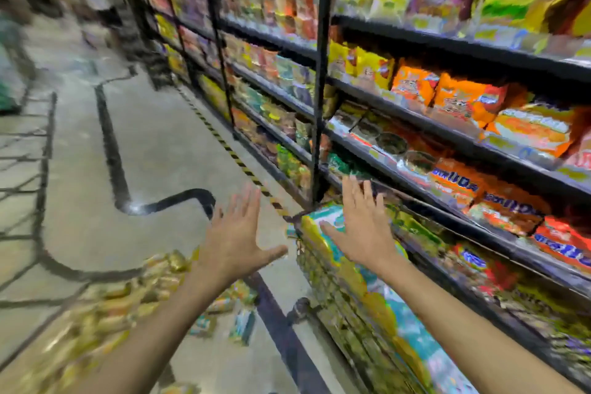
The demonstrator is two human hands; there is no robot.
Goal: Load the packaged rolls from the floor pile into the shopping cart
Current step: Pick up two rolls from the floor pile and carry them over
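Grey floor (pixel 153 144) with a blurred heap of packaged rolls (pixel 105 307) and striped tape (pixel 224 144) along the shelving (pixel 321 73).

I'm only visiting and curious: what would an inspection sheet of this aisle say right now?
Surface: grey concrete floor; yellow-black tape strip along the shelving.
Job's things: pile of gold-wrapped rolls lower left; wire cart beside the shelving, teal-yellow packs in it.
Clutter: small packs loose on the floor.
Hands: left hand and right hand open, fingers spread, holding nothing.
Cables: nothing seen.
Surroundings: snack shelves on the right; black wire frame on the left, blurred.
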